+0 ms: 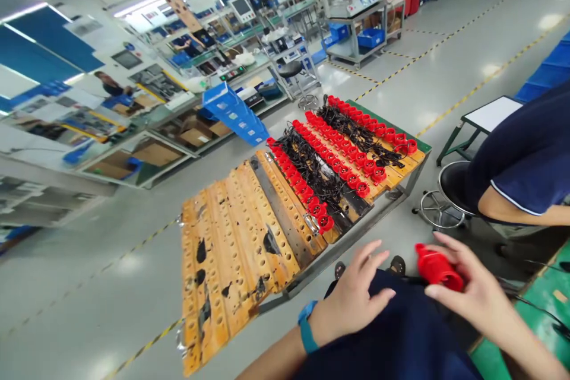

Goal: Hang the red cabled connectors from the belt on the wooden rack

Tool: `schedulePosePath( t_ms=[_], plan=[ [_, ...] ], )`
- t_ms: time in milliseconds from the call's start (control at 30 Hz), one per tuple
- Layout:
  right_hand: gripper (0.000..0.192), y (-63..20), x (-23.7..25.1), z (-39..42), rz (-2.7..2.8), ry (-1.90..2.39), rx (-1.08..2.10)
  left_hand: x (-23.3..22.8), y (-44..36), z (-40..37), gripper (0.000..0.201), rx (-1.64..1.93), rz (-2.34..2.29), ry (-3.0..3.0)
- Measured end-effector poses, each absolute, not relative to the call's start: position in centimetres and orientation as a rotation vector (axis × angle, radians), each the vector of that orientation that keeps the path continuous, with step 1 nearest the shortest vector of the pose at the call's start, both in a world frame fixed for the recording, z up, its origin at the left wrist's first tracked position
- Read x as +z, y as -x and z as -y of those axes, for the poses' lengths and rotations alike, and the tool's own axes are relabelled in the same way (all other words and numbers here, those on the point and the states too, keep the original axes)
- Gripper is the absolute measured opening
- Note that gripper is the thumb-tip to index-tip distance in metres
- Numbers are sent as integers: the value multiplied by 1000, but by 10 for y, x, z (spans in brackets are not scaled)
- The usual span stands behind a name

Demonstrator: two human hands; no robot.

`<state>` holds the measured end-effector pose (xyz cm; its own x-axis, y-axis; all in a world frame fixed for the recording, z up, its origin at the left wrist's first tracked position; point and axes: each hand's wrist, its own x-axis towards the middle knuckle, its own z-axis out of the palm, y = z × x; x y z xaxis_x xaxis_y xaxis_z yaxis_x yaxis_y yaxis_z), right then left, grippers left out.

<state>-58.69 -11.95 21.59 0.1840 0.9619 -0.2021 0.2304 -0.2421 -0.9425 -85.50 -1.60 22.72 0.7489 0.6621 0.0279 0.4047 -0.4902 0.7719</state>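
My right hand (pixel 474 282) grips a red plastic socket housing (pixel 439 267) between thumb and fingers, above my lap at the lower right. A round opening shows at the housing's near end. My left hand (pixel 351 303), with a teal band at the wrist, hovers over my lap with its fingers apart and nothing in them. In front of me stands a wooden table with drilled holes (pixel 236 219). Rows of similar red housings (pixel 336 163) stand in its far part, with black cables (pixel 307 160) heaped between the rows.
At the right a co-worker in a dark shirt (pixel 529 148) sits on a round stool (pixel 449 190). A green work surface (pixel 541 309) lies at the lower right, with cables on it. Blue bins (pixel 234 113) and workbenches stand beyond the table.
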Motion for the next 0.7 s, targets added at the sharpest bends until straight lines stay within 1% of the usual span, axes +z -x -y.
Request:
schedulePosePath(
  t_ms=[67,167,233,300,400,467,600,633,700],
  plan=[
    [100,625,215,94,1244,1484,1314,232,854,17,75,424,-681,-2269],
    [103,661,209,73,1358,1364,1473,228,866,17,73,357,-652,-2291],
    [104,669,202,67,1367,1343,1546,221,880,17,74,305,-764,-2196],
    [102,672,194,62,1322,1349,1618,214,892,17,79,286,-878,-2093],
    [97,677,185,53,1241,1365,1682,212,897,12,83,310,-897,-2045],
    [95,683,183,46,1229,1351,1689,215,894,6,74,321,-857,-2043],
    [87,690,188,34,1269,1199,1745,225,891,-5,38,324,-824,-1973],
    [83,688,190,31,1292,1140,1765,226,893,-6,36,344,-843,-1939],
    [75,681,193,27,1361,1039,1797,226,901,-6,39,405,-909,-1866]
  ],
)
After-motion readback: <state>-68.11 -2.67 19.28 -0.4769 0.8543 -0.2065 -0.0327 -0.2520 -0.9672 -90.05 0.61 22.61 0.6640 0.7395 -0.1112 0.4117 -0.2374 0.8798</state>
